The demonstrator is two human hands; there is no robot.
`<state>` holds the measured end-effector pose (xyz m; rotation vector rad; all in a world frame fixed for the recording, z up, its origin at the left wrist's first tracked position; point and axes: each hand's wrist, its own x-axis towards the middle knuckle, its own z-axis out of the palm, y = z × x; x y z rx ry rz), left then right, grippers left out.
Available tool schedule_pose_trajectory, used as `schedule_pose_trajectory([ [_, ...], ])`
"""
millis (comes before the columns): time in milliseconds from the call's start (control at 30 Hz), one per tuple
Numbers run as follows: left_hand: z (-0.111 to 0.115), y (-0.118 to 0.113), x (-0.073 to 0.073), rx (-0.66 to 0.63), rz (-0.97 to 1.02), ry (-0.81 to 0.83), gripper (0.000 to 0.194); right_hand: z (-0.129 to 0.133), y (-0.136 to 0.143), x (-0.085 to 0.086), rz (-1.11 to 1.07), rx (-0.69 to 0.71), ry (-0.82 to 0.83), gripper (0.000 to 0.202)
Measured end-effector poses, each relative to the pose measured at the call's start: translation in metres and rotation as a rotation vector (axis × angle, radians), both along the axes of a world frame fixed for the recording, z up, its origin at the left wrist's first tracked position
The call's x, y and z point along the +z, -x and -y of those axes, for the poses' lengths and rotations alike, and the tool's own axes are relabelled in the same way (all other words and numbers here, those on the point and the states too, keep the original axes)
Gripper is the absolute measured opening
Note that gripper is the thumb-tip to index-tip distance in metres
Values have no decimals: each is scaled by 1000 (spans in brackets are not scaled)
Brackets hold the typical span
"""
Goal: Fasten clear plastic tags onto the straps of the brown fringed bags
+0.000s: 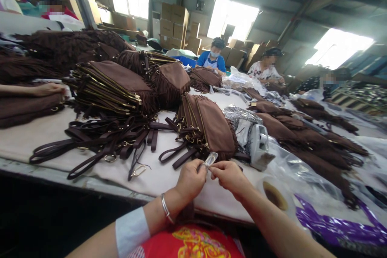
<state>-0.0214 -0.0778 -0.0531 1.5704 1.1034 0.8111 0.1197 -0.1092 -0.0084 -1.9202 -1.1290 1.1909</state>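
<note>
Head view: shows the left hand (192,179) curled mostly closed, with thumb and forefinger pinched on the lower end of a small clear-wrapped piece (211,158). Shows the right hand (228,175) with thumb and forefinger pinched together at that same lower end, touching or almost touching the left fingertips. Find the clear-wrapped piece just beyond the meeting fingertips, tilted, its far end free, in front of the near edge of a stack of brown fringed bags (216,125). To the left, on the table (169,179), see dark straps (99,141) in a loose heap, with an oval metal ring (139,170) at its near side. To the right, see a roll (273,195) near the right forearm, with purple plastic (335,225) farther right. At far left, note another person's hand (50,88) over a brown bag, with the arm cut off by the frame. Cannot make out what lies inside the wrapping, nor exactly how much of the lower end is covered by fingertips. Cannot see the left hand's curled inner fingers clearly; cannot tell whether they touch anything else. Lose the purple plastic partly past the right edge.
</note>
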Motion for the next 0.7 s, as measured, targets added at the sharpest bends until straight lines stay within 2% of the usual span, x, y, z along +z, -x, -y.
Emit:
schedule_pose_trajectory([
  [133, 0, -3, 2, 4, 25, 65, 22, 7, 1, -14, -126, -110, -18, 18],
  [300, 0, -7, 1, 15, 112, 213, 18, 11, 0, -29, -142, -148, -81, 19],
  [400, 1, -9, -2, 12, 216, 412, 17, 11, 1, -35, -136, -150, -95, 21],
  [533, 0, -7, -3, -70, 401, 698, 13, 8, 6, -39, -178, -153, -97, 18],
  [700, -3, -2, 4, -72, 439, 1061, 10, 7, 10, -47, -175, -145, -137, 16],
])
